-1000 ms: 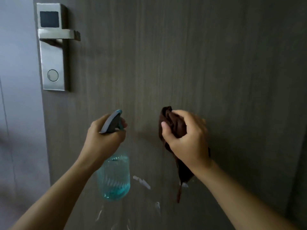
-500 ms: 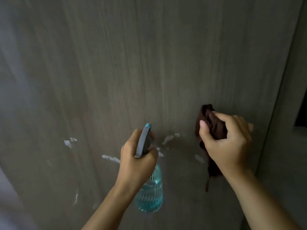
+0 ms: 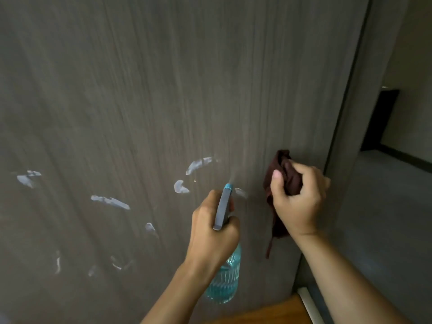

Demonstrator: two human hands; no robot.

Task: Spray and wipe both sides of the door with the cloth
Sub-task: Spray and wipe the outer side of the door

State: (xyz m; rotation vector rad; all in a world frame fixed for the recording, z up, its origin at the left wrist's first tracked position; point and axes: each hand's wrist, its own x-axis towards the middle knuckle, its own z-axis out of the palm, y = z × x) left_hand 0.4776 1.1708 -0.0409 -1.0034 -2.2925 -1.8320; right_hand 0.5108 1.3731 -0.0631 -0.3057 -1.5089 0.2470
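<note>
- Gripping the spray bottle [image 3: 224,280], your left hand [image 3: 211,239] has its fingers wrapped around the neck under the grey trigger head [image 3: 222,208]; the blue nozzle tip [image 3: 228,186] points up at the door [image 3: 163,90].
- Faint mist shows just above the nozzle, against the door face.
- Bottle body hangs below your left fist, clear ribbed plastic with blue liquid inside; its level is hard to read.
- Your right hand [image 3: 300,199] holds the dark brown cloth [image 3: 284,174], bunched, thumb across the front and fingers curled over the back. Whether the cloth touches the door, you cannot tell from this angle.
- A loose tail of cloth hangs below your right wrist.
- Cloth and right hand sit near the door's right edge [image 3: 346,108], in its lower half; the bottle sits just left of them.
- White foam streaks [image 3: 109,202] lie scattered over the door's lower half, running from the left edge of the view to just beside the nozzle; more, thinner ones lower down.
- Door is grey-brown, vertical grain, filling most of the view.
- Past its right edge: a dim room with a grey floor [image 3: 385,218] and a dark opening [image 3: 381,118].
- Bottom edge of view: a strip of orange-brown wood floor [image 3: 268,312] and a white strip [image 3: 308,302] beside it.
</note>
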